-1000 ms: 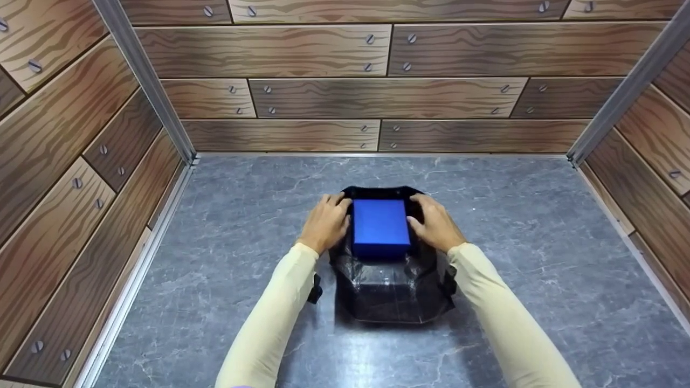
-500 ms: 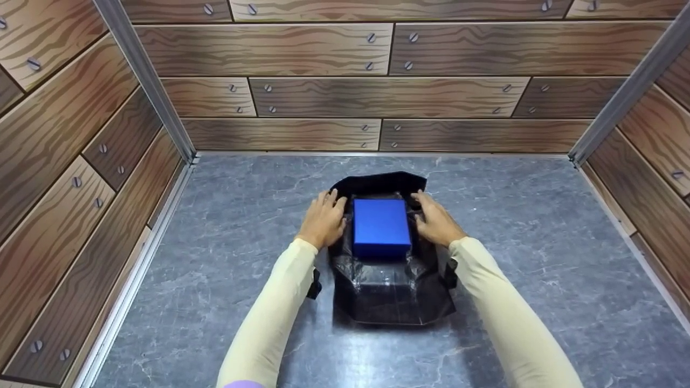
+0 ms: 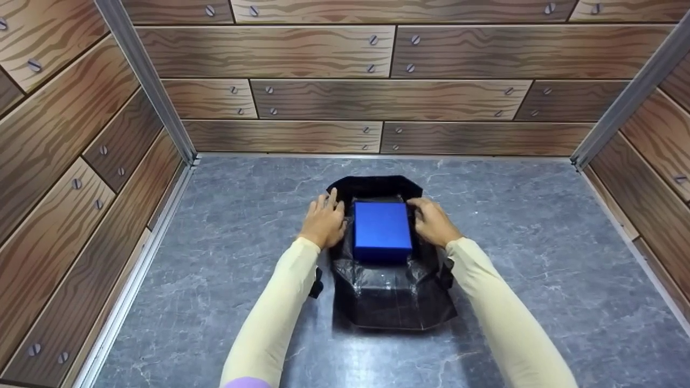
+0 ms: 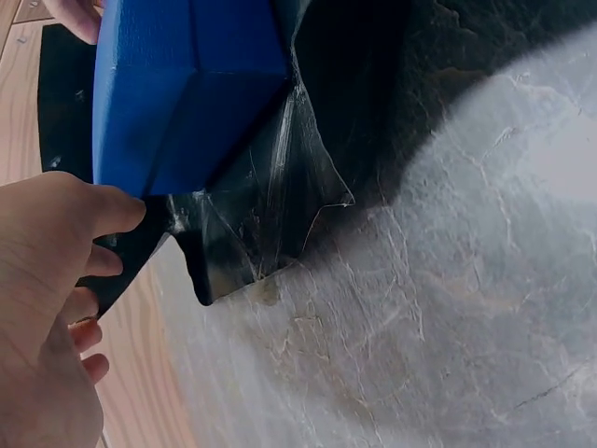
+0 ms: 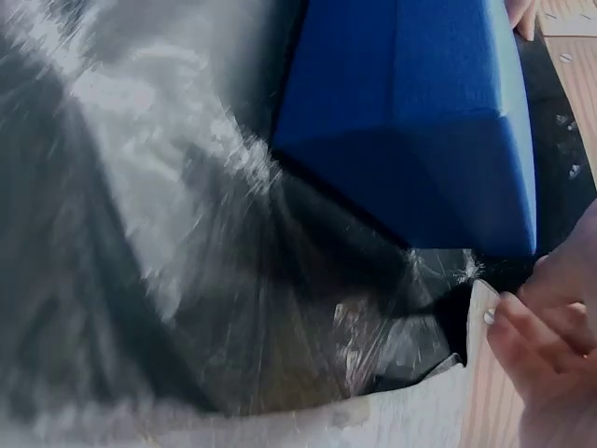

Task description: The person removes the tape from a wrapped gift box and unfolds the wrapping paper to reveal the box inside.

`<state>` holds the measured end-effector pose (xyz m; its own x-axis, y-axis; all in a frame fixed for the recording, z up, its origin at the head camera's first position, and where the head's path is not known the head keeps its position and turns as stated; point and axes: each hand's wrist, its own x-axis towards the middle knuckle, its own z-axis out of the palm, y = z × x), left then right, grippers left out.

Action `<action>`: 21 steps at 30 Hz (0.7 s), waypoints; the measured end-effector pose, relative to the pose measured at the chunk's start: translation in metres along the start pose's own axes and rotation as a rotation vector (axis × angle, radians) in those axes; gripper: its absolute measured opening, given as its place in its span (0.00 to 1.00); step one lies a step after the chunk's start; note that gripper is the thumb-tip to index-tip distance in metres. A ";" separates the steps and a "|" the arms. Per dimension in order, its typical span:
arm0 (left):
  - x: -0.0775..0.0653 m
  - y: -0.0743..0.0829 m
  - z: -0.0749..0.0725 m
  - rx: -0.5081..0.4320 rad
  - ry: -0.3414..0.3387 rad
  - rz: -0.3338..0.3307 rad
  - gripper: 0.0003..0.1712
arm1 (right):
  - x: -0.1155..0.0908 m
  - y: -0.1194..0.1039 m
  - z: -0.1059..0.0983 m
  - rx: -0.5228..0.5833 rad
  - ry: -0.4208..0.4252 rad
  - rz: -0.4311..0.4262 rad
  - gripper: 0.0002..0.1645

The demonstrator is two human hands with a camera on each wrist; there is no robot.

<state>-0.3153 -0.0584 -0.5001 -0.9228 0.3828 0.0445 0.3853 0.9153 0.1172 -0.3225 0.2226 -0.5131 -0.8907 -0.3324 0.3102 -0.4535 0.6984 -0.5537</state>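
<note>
A blue box (image 3: 382, 229) sits on a creased, shiny black plastic sheet (image 3: 391, 307) spread on the grey marbled surface. My left hand (image 3: 323, 220) lies along the box's left side, over the sheet's edge, with its fingers extended forward. In the left wrist view the thumb (image 4: 117, 210) is beside the lower corner of the box. My right hand (image 3: 434, 221) is at the box's far right corner, fingers slightly bent. In the right wrist view its bent fingers (image 5: 532, 350) are close to the sheet's edge; whether they hold plastic is not clear.
Wood-patterned walls (image 3: 280, 99) with grey metal corner strips enclose the back and sides. The grey marbled surface (image 3: 539, 258) extends around the sheet. Small black pieces (image 3: 317, 283) show beneath the wrists.
The sheet's far flap, earlier drawn in near the box, now lies spread out behind it. My left fingers have straightened, and my right hand has shifted slightly toward the box. The box stays put.
</note>
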 end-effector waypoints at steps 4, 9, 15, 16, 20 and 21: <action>0.003 0.000 0.001 -0.007 -0.012 -0.005 0.32 | 0.003 0.000 0.003 0.057 0.014 0.022 0.24; 0.004 0.000 0.001 -0.031 -0.024 0.004 0.33 | 0.003 0.003 0.001 0.058 -0.054 0.102 0.30; 0.007 -0.001 0.002 -0.044 -0.003 0.021 0.32 | 0.004 0.006 0.001 0.082 -0.110 0.166 0.35; 0.008 -0.001 0.003 -0.039 0.002 0.025 0.32 | 0.005 0.006 0.001 0.109 -0.112 0.171 0.36; 0.009 0.000 0.003 -0.012 0.023 0.043 0.31 | 0.009 0.006 0.005 0.236 -0.127 0.186 0.38; 0.010 0.000 0.003 -0.012 0.021 0.042 0.31 | 0.010 0.006 0.005 0.265 -0.132 0.190 0.39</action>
<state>-0.3244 -0.0542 -0.5028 -0.9056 0.4182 0.0703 0.4240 0.8968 0.1265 -0.3347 0.2199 -0.5173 -0.9487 -0.3034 0.0889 -0.2561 0.5725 -0.7789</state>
